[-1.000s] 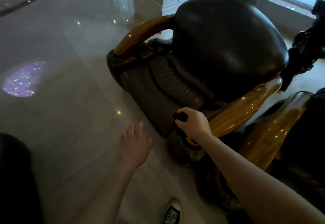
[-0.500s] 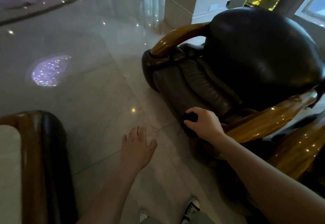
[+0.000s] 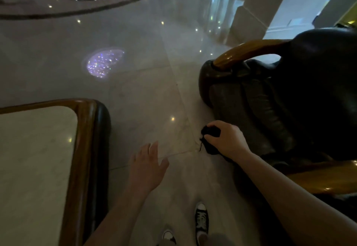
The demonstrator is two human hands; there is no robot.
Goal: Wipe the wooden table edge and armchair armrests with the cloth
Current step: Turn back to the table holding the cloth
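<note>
My right hand (image 3: 225,139) grips a bunched black cloth (image 3: 209,138) in the air, just in front of the dark leather armchair (image 3: 270,99) on the right. The chair's far wooden armrest (image 3: 245,51) curves at its upper side. Its near wooden armrest (image 3: 328,178) shows at the lower right, behind my right forearm. My left hand (image 3: 149,165) hovers over the floor with fingers spread, holding nothing. At the lower left stands a table with a pale stone top and a wooden edge (image 3: 85,129); both hands are apart from it.
Glossy marble floor (image 3: 144,81) lies between table and armchair, with light reflections and a sparkling patch (image 3: 104,63). A white pillar base (image 3: 251,21) stands at the back right. My two sneakers (image 3: 201,218) show at the bottom.
The view swung left: the armchair slid to the right edge and the table came into view at the lower left. My right hand with the cloth left the near armrest.
</note>
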